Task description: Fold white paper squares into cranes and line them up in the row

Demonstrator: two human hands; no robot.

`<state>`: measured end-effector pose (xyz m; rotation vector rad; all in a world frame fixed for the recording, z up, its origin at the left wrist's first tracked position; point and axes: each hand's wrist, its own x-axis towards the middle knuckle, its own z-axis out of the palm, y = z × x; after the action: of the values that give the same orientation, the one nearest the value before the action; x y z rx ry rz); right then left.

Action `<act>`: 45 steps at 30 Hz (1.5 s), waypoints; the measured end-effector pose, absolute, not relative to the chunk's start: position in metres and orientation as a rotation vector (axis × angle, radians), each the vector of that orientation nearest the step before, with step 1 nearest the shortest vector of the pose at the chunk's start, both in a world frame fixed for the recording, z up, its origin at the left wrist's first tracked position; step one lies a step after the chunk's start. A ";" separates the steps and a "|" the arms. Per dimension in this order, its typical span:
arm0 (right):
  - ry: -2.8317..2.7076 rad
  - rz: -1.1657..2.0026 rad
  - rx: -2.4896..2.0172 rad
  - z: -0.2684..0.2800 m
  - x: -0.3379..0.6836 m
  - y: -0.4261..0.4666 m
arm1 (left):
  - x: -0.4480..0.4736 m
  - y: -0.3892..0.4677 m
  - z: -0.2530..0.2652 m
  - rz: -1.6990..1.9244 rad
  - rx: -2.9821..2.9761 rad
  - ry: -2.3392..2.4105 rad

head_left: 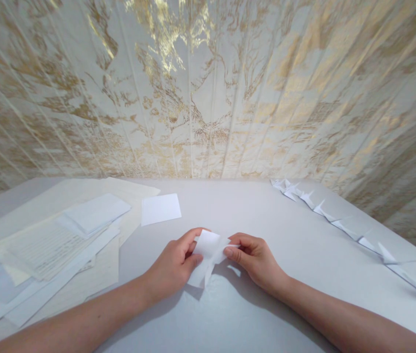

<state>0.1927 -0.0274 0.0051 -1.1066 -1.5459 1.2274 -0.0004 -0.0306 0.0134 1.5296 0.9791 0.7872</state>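
Observation:
A small folded piece of white paper (208, 250) is held between my two hands, just above the table near its middle. My left hand (180, 257) pinches its left side, thumb on the near face and fingers behind. On the other side, my right hand (250, 252) grips the right part of the paper between thumb and fingertips. Several creases and a flap show where the paper bends toward my right hand. The fingers behind the paper are partly hidden.
A square white sheet (161, 209) lies flat beyond my left hand. Loose papers, some with writing (51, 245), overlap on the left. Along the right edge runs a row of folded paper cranes (318, 208). A gold-patterned curtain (193, 108) hangs behind the table (226, 201).

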 end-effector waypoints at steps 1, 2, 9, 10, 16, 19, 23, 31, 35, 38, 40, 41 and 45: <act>-1.511 1.207 -1.130 0.005 0.192 -0.028 | 0.000 -0.031 0.012 0.825 1.512 0.985; -1.480 1.186 -1.150 0.006 0.192 -0.028 | 0.000 -0.032 0.011 0.875 1.477 0.974; -1.336 1.079 -1.263 0.012 0.193 -0.026 | 0.000 -0.033 0.011 0.933 1.425 0.898; -1.331 1.084 -1.257 0.012 0.193 -0.027 | 0.000 -0.033 0.010 0.904 1.483 0.964; -1.410 1.247 -1.088 0.006 0.193 -0.028 | -0.001 -0.027 0.012 0.941 1.740 1.164; -1.470 1.336 -0.975 0.005 0.194 -0.026 | -0.004 -0.025 0.012 0.964 1.724 1.160; -1.531 1.345 -0.924 0.006 0.194 -0.023 | -0.007 -0.024 0.013 0.929 1.734 1.144; -1.549 1.150 -0.887 0.007 0.192 -0.026 | 0.000 -0.030 0.017 1.042 1.505 1.113; -1.548 1.080 -0.904 0.006 0.191 -0.029 | 0.004 -0.032 0.017 1.116 1.378 1.118; -1.520 1.059 -0.951 0.006 0.190 -0.030 | 0.003 -0.031 0.017 1.151 1.396 1.155; -1.495 1.034 -0.976 0.006 0.190 -0.030 | 0.001 -0.030 0.017 1.157 1.409 1.199; -1.495 1.018 -0.985 0.006 0.190 -0.029 | 0.001 -0.029 0.017 1.154 1.409 1.219; -1.560 0.929 -1.015 0.006 0.191 -0.030 | 0.000 -0.028 0.016 1.130 1.392 1.229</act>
<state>0.1914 -0.0300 0.0064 -1.0149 -1.5600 0.9289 -0.0003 -0.0279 0.0158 1.3921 1.2291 1.1300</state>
